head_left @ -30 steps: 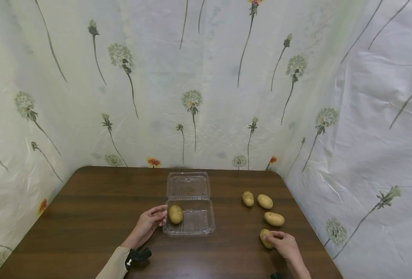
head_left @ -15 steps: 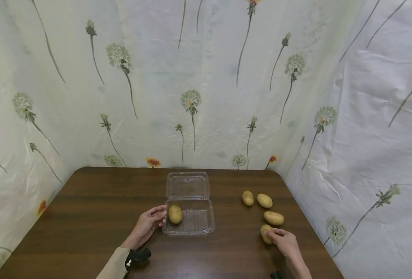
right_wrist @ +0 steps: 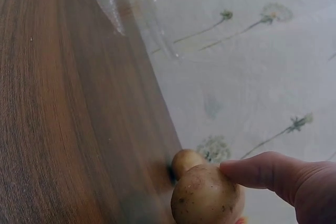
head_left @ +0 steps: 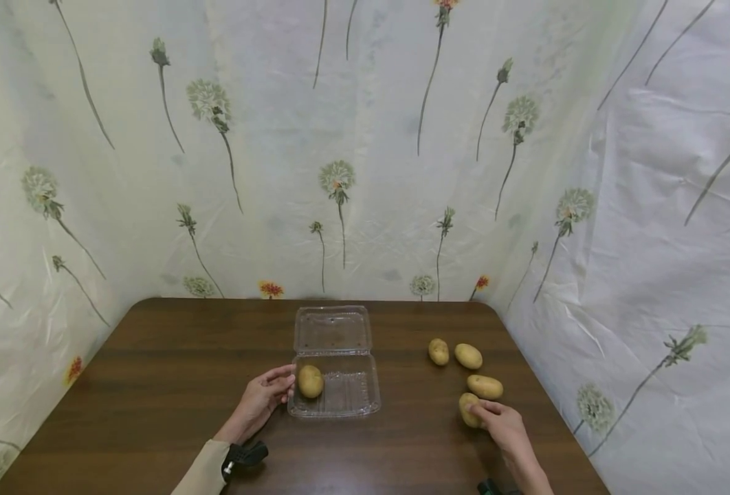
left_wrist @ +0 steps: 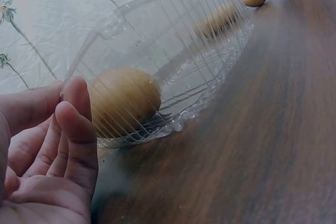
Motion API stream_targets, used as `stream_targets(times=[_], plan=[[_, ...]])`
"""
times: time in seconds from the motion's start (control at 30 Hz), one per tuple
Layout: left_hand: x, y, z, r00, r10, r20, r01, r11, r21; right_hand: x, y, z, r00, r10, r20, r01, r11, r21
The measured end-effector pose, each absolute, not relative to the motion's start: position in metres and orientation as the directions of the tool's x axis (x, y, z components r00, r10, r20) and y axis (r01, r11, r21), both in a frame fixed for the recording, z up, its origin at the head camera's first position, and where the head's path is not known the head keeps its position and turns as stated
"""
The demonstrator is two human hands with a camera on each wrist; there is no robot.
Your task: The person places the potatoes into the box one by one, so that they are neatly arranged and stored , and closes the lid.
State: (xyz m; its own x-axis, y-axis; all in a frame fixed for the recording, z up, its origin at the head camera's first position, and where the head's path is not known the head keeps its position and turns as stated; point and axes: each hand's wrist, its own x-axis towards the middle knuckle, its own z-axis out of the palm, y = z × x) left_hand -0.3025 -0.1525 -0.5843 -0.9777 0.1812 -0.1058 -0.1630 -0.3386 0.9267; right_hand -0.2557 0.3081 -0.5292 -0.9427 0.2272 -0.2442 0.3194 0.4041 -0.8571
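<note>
A clear plastic clamshell container [head_left: 334, 414] lies on the table with its lid [head_left: 333, 330] folded back. One potato [head_left: 311, 381] sits inside at its left end. My left hand [head_left: 260, 405] pinches the container's left rim between thumb and fingers, as the left wrist view shows close up. Over on the right, my right hand [head_left: 506, 427] holds a brown-speckled potato [right_wrist: 207, 198] between thumb and fingers, seemingly just off the table; most of those fingers are hidden in the right wrist view.
Three loose potatoes lie at the table's right side: one upright-looking potato [head_left: 438, 352], a paler potato [head_left: 469, 356] and a long potato [head_left: 485, 387] near the held one. Behind the brown wooden table [head_left: 204, 344] hangs a flower-printed curtain [head_left: 377, 172].
My right hand has raised its potato slightly and brought it a little away from me, closer to the long potato. The left hand and container have stayed in place.
</note>
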Motion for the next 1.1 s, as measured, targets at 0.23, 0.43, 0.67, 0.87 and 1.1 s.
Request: stream_targets(times=[0.23,0.43,0.67,0.87,1.1], plan=[[-0.303,-0.152,-0.583,-0.977,0.190,-0.093,-0.155,-0.344,0.926,-0.259,0.305,-0.526,-0.950,0.219,-0.221,0.296,0.414,-0.861],[-0.303,-0.152,-0.581,-0.978,0.192,-0.086,-0.150,-0.349,0.925,-0.262,0.304,-0.520,-0.954,0.220,-0.203,0.282,0.431,-0.857],[-0.303,-0.153,-0.583,-0.977,0.188,-0.097,-0.159,-0.348,0.924,-0.266,0.298,-0.518,-0.959,0.207,-0.195,0.271,0.462,-0.844],[-0.304,-0.152,-0.584,-0.979,0.175,-0.105,-0.162,-0.352,0.922,-0.272,0.285,-0.512,-0.970,0.183,-0.159,0.229,0.480,-0.847],[-0.303,-0.151,-0.583,-0.980,0.166,-0.111,-0.164,-0.358,0.919,-0.277,0.272,-0.509,-0.979,0.146,-0.144,0.197,0.475,-0.858]])
